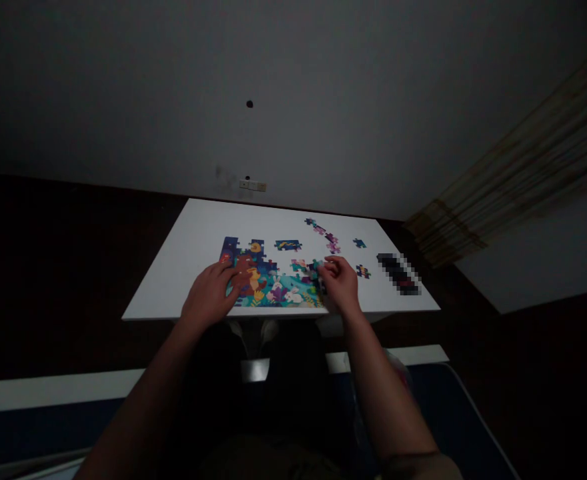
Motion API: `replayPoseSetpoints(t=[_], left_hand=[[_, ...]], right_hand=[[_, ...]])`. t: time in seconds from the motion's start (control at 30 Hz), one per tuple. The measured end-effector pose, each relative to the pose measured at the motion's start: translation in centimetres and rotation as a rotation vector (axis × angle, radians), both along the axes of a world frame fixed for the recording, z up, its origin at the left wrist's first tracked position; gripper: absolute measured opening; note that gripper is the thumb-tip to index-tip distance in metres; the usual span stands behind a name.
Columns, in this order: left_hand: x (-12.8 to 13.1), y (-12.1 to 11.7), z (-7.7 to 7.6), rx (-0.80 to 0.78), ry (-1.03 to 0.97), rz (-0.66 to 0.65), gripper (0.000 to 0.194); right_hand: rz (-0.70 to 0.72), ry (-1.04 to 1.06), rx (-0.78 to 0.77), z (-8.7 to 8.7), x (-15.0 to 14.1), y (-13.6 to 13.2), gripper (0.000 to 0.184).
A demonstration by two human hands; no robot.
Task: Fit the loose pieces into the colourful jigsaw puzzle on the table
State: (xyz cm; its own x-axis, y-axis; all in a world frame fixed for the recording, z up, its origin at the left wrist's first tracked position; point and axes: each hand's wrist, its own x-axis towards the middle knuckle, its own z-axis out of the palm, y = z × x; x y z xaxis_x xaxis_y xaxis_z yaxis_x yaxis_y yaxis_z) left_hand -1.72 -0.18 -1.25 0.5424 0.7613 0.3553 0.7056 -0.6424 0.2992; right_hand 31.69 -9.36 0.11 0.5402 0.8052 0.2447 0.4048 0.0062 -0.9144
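A partly joined jigsaw puzzle with a brown bear and white rabbits lies at the table's near edge. My left hand rests on its left side, fingers stretched out and holding nothing. At the puzzle's right end, my right hand pinches a teal puzzle piece, partly hidden by the fingertips. Just left of those fingers is a pink and teal piece. Joined dark blue pieces lie above the puzzle, apart from it.
Pink pieces form a loose line toward the back of the white table. Two single pieces, one blue and one multicoloured, lie right of my right hand. A dark pixelated object sits near the right edge.
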Motion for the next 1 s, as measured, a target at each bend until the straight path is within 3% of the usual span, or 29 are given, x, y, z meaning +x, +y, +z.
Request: replayPoseSetpoints(t=[0.07,0.17,0.43,0.87,1.0], left_hand=[[0.0,-0.1,0.1,-0.007,-0.002,0.003,0.043],[0.1,-0.1,0.2,-0.024,0.012,0.003,0.043],[0.3,0.0,0.1,-0.021,0.021,0.022,0.043],[0.4,0.1,0.0,-0.037,0.008,0.021,0.043],[0.3,0.1,0.0,-0.042,-0.012,0.022,0.042]], right_hand=[[0.002,0.292,0.065,-0.5,-1.2,0.8,0.053],[-0.035,0.465,0.086,-1.4,-2.1,2.0,0.058],[-0.027,0.517,0.106,-2.8,-1.7,2.6,0.039],[0.018,0.363,0.077,-3.3,-1.4,2.4,0.031],[0.080,0.523,0.131,-2.3,-0.9,2.2,0.031]])
